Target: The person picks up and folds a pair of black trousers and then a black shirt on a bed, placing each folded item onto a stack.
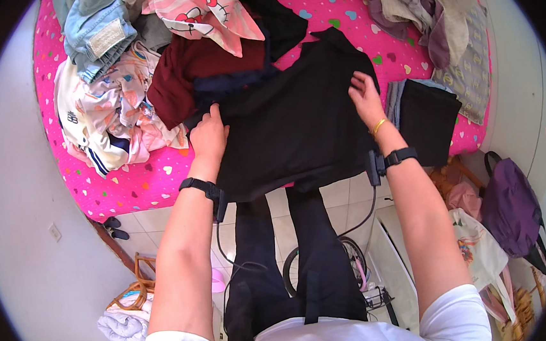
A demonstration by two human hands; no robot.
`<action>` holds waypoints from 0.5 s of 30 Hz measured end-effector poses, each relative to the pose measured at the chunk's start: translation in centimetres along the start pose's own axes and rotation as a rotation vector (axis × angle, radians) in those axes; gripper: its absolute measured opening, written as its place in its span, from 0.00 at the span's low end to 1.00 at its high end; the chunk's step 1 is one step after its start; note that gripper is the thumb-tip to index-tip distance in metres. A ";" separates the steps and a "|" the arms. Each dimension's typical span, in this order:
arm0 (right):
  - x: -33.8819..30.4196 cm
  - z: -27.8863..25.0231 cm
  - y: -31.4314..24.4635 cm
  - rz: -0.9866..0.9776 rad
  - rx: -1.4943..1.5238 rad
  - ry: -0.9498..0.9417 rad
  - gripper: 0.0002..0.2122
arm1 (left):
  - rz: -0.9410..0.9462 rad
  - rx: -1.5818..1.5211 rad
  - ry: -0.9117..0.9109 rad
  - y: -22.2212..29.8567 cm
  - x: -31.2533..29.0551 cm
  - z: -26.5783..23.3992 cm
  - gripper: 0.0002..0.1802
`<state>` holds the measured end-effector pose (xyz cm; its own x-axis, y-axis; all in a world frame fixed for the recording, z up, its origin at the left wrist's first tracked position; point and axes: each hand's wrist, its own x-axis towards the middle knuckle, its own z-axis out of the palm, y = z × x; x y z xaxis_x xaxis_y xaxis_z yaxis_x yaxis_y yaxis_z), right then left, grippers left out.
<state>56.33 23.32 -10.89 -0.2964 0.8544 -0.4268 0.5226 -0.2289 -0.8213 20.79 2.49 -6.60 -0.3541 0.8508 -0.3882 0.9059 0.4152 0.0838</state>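
Observation:
A black top (288, 124) lies spread over the near edge of the bed, its lower edge hanging slightly over the side. My left hand (209, 136) is at the left side of the top, fingers closed on the fabric. At the right side, my right hand (366, 102) rests on the top with its fingers loosely bent and a little apart. A dark red garment (214, 69) lies just beyond my left hand. Beside my right wrist is a folded black garment (426, 117), stacked next to folded blue-grey cloth (396, 100).
The bed has a pink heart-patterned sheet (140, 190). Piled at its left are light blue jeans (99, 33) and a white patterned garment (125, 86); pink printed cloth (209, 15) lies farther back. Grey-purple clothes (427, 4) sit far right. A purple bag (513, 206) hangs at the right.

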 end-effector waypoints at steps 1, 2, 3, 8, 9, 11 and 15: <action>-1.6 0.0 0.7 0.005 -0.053 -0.036 0.23 | 0.025 0.065 -0.044 -0.3 0.2 0.2 0.21; -2.8 0.2 1.5 0.021 -0.056 -0.075 0.20 | -0.007 0.062 -0.041 -0.8 0.6 0.2 0.19; -4.2 0.1 2.3 0.052 -0.067 -0.119 0.19 | -0.038 0.061 -0.037 -1.3 1.1 0.2 0.17; -10.8 -1.3 5.8 0.146 -0.159 -0.140 0.12 | -0.236 -0.373 0.413 -1.9 2.1 -1.0 0.12; -11.8 -1.6 6.2 0.178 -0.206 -0.151 0.11 | -0.198 -0.448 0.451 -2.0 1.7 -1.3 0.10; -13.9 -2.0 7.2 0.199 -0.277 -0.101 0.06 | -0.093 -0.416 0.429 -1.3 0.3 -1.2 0.08; -17.0 -2.4 8.5 0.326 -0.360 -0.147 0.04 | 0.215 -0.452 0.277 1.7 -5.0 -0.1 0.04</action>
<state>67.68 8.01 -9.69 -0.1678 0.6850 -0.7089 0.8415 -0.2750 -0.4650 24.10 -0.98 -4.39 -0.2761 0.9587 -0.0691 0.7964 0.2684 0.5420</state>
